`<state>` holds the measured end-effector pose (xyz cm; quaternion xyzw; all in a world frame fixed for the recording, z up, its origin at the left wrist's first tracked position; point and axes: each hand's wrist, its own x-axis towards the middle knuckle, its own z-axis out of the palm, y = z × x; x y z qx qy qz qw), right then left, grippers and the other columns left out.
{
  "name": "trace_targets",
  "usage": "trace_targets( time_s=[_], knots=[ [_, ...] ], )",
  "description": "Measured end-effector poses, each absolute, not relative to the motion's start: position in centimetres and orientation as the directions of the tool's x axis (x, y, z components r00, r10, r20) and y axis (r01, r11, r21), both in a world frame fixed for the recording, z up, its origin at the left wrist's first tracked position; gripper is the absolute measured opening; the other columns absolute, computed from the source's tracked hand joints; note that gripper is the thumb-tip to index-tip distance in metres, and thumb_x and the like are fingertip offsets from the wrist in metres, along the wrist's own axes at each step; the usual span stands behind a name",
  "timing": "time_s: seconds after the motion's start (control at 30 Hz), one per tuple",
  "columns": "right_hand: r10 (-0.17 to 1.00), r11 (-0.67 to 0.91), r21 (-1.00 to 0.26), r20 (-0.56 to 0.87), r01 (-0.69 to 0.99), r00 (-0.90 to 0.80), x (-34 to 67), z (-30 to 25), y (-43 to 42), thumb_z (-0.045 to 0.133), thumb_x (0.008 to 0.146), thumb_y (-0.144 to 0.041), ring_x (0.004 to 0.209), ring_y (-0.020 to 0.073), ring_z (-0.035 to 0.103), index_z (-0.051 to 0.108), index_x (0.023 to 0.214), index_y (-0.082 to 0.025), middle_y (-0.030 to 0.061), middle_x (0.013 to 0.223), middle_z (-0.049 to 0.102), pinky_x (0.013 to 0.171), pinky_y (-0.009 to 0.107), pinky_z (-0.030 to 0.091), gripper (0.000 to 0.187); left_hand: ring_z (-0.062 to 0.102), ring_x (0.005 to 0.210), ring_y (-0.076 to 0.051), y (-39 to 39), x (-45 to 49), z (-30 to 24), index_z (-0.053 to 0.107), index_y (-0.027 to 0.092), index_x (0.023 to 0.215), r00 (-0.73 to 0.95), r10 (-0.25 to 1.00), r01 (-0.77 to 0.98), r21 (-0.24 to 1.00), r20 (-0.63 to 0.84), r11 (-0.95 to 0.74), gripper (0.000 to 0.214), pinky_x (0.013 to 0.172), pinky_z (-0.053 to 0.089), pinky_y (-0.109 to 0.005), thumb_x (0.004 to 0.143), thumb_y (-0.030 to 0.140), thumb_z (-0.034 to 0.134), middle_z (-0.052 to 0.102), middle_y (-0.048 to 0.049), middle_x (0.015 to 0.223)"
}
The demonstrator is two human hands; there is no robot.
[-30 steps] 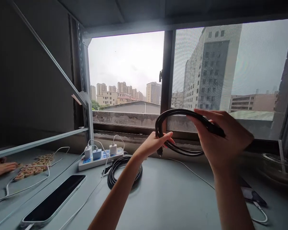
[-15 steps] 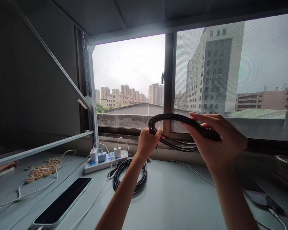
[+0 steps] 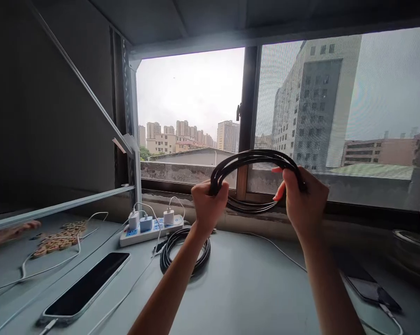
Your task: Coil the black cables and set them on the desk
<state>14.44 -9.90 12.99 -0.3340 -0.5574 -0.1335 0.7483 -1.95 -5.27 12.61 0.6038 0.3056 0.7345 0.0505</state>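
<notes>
1. A coil of glossy black cable [image 3: 257, 153], wound in several loose turns, is held up in the air above the counter, in front of the window. Its upper strands bunch into a thick arch; the lower ones fan into a thinner, shiny curve, leaving a wide oval gap in the middle.
2. The left hand [image 3: 210, 202] grasps the coil's left side, its thumb pointing up beside the gathered strands.
3. The right hand [image 3: 306, 197] grasps the right side, thumb upright on the near face, with reddish fingertips [image 3: 279, 191] showing inside the loop. Both forearms rise from the bottom edge of the view, spread well apart.
4. Below, a second ring of black cable [image 3: 165, 256] lies flat on the pale blue-grey counter [image 3: 245, 288], partly hidden by the left forearm. Just behind it sits a white power strip with blue sockets [image 3: 150, 238].
5. Smooth counter surface spreads between the forearms, back to a thin white cable [image 3: 276, 246] near the window wall.
6. To the left lies a black-screened smartphone [image 3: 87, 286]; to the right, a dark phone [image 3: 365, 286] beyond the right forearm.
7. A pale metal bar [image 3: 63, 207] crosses the far left, near a co-worker's blurred hand [image 3: 17, 232].
</notes>
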Motion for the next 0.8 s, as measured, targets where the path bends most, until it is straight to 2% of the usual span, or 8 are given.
trace_targets(
  time_s=[0.1,0.17,0.3,0.37,0.47,0.6,0.8],
  knots=[
    [0.296,0.735,-0.463,0.877,0.496,0.379,14.8,13.2,-9.4,0.054,0.085,-0.048,0.035,0.0099,0.047,0.065,0.080,-0.020,-0.0059,0.041,0.052,0.039,0.022,0.037,0.030,0.040,0.036,-0.007,-6.4,-1.9,13.0,0.046,0.019,0.034,-0.188,0.428,0.241,0.464,0.884,-0.852,0.039,0.043,0.032,-0.022,0.072,0.027,0.053,0.043,0.0028,0.036],
    [0.335,0.740,-0.490,0.862,0.461,0.379,15.2,13.2,-9.3,0.057,0.083,-0.049,0.036,0.0097,0.046,0.064,0.084,-0.019,-0.0057,0.043,0.053,0.039,0.021,0.038,0.030,0.041,0.036,-0.007,-6.8,-1.9,13.2,0.048,0.020,0.033,-0.174,0.438,0.214,0.469,0.882,-0.857,0.040,0.043,0.034,-0.022,0.072,0.027,0.053,0.044,0.0026,0.035],
    [0.392,0.766,-0.485,0.872,0.421,0.292,15.8,13.2,-9.5,0.064,0.078,-0.048,0.037,0.0086,0.049,0.062,0.095,-0.021,-0.0050,0.057,0.061,0.037,0.020,0.038,0.032,0.036,0.031,-0.007,-6.5,-1.7,13.5,0.045,0.020,0.032,-0.172,0.548,0.179,0.573,0.819,-0.800,0.050,0.038,0.030,-0.022,0.077,0.040,0.054,0.037,0.0031,0.031],
    [0.398,0.763,-0.456,0.890,0.459,0.223,15.9,13.2,-9.8,0.069,0.075,-0.045,0.040,0.0094,0.052,0.060,0.103,-0.024,-0.0051,0.063,0.063,0.038,0.021,0.040,0.036,0.034,0.029,-0.007,-6.1,-1.6,13.5,0.044,0.020,0.032,-0.125,0.616,0.145,0.629,0.777,-0.764,0.055,0.035,0.026,-0.023,0.077,0.050,0.056,0.034,0.0034,0.030],
    [0.395,0.720,-0.392,0.910,0.573,0.126,16.1,13.3,-10.1,0.060,0.083,-0.043,0.043,0.0099,0.051,0.061,0.108,-0.024,-0.0042,0.062,0.063,0.044,0.022,0.042,0.031,0.031,0.028,-0.006,-5.7,-1.2,13.3,0.044,0.019,0.033,-0.054,0.682,0.104,0.683,0.729,-0.723,0.058,0.033,0.023,-0.023,0.073,0.059,0.058,0.034,0.0034,0.030],
    [0.346,0.638,-0.325,0.931,0.698,0.117,17.2,13.4,-10.3,0.052,0.089,-0.038,0.043,0.0096,0.048,0.063,0.107,-0.021,-0.0039,0.059,0.063,0.047,0.022,0.039,0.026,0.030,0.026,-0.005,-5.8,-0.2,12.5,0.041,0.019,0.034,0.042,0.737,0.067,0.734,0.675,-0.676,0.061,0.030,0.020,-0.023,0.072,0.066,0.054,0.034,0.0036,0.032],
    [0.296,0.543,-0.306,0.941,0.782,0.163,19.1,13.4,-11.8,0.056,0.086,-0.043,0.040,0.0078,0.046,0.066,0.098,-0.024,-0.0059,0.056,0.060,0.048,0.022,0.038,0.024,0.041,0.027,-0.008,-6.2,0.5,11.7,0.049,0.017,0.042,0.369,0.707,0.060,0.743,0.604,-0.666,0.064,0.031,0.022,-0.021,0.078,0.069,0.042,0.040,0.0025,0.036]
  ],
)
